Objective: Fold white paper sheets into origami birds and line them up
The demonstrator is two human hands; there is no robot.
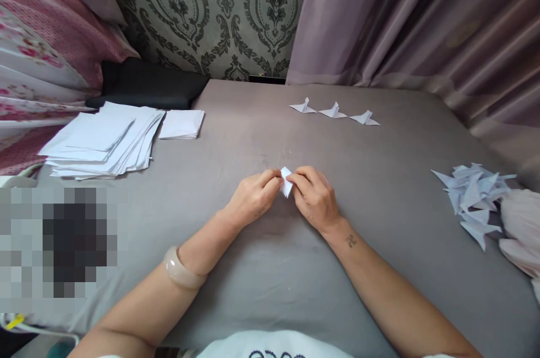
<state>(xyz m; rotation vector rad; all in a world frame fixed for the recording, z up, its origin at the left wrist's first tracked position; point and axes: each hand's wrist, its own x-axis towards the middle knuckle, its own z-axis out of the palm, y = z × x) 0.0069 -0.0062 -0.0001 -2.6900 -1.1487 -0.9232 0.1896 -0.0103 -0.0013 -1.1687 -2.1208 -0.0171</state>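
One folded paper (286,182), pinched between my left hand (255,195) at nine o'clock and right hand (314,198) at three; best align edges before creasing firmly.

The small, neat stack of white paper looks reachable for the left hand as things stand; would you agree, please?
Probably yes: only grey cloth shows between the left hand and the small white paper stack, though that hand is holding a little folded white paper.
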